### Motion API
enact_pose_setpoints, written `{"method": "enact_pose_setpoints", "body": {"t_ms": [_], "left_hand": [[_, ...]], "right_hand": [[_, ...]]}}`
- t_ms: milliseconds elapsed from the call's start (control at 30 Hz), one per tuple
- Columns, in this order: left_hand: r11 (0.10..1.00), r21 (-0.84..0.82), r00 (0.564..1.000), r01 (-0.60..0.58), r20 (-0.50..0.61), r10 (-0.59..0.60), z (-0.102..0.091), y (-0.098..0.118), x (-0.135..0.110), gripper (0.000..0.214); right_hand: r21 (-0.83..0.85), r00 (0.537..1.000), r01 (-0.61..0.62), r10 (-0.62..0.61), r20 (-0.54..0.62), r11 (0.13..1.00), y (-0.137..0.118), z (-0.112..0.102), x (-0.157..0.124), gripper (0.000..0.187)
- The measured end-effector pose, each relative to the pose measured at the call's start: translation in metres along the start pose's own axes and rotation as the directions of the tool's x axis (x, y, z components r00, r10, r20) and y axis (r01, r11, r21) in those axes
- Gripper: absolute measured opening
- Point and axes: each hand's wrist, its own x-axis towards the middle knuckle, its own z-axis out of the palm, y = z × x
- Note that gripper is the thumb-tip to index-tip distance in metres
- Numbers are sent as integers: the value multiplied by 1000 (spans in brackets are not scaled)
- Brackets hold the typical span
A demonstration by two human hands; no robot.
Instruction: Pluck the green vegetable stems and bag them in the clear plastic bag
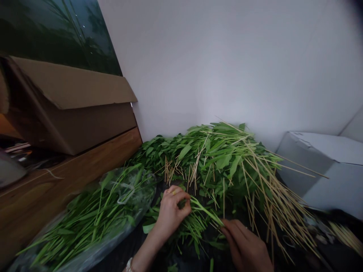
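My left hand [172, 209], wearing a ring and a bracelet, pinches one end of a few pale green leafy-vegetable stems [206, 211] between thumb and fingertips. The other end is gripped by my right hand [245, 243], so the stems stretch between both hands. A thin tan stick tip shows beside the right fingertips; whether that hand holds it I cannot tell. Under the hands lie loose cut stems and leaves [195, 228]. Behind them is a large heap of leafy greens [227, 155], with many thin wooden skewers [272, 196] sticking out, mostly toward the right and front.
To the left a clear plastic bag [143, 207] lies open, full of long green stems [93, 219]. A cardboard box [90, 122] stands on a wooden ledge [113, 151]. At right is a white box [326, 166], with more pale sticks [344, 236] before it. A white wall [227, 64] rises behind.
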Motion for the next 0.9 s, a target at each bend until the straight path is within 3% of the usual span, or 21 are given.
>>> {"method": "enact_pose_setpoints", "body": {"t_ms": [300, 433, 533, 700, 767, 900], "left_hand": [[962, -230, 985, 150, -49, -166, 5, 0, 3, 15], [932, -339, 991, 127, 76, -107, 1, -4, 3, 14], [888, -418, 973, 191, 202, -115, -3, -8, 3, 21], [845, -451, 951, 288, 240, -196, -6, -12, 3, 23], [857, -441, 954, 266, 248, -168, -7, -13, 3, 23], [942, -321, 966, 101, 258, -16, -9, -11, 3, 17]], "right_hand": [[35, 999, -40, 39, 35, 999, -1, 2, -2, 21], [23, 999, -34, 33, 24, 999, 6, -2, -3, 20], [14, 998, -59, 59, -2, 998, 10, -3, -4, 19], [-11, 998, -61, 61, -4, 998, 12, -2, -5, 21], [-15, 998, -58, 58, 16, 998, 12, -2, -6, 22], [-55, 998, -33, 36, 55, 998, 14, 0, -9, 23]]}}
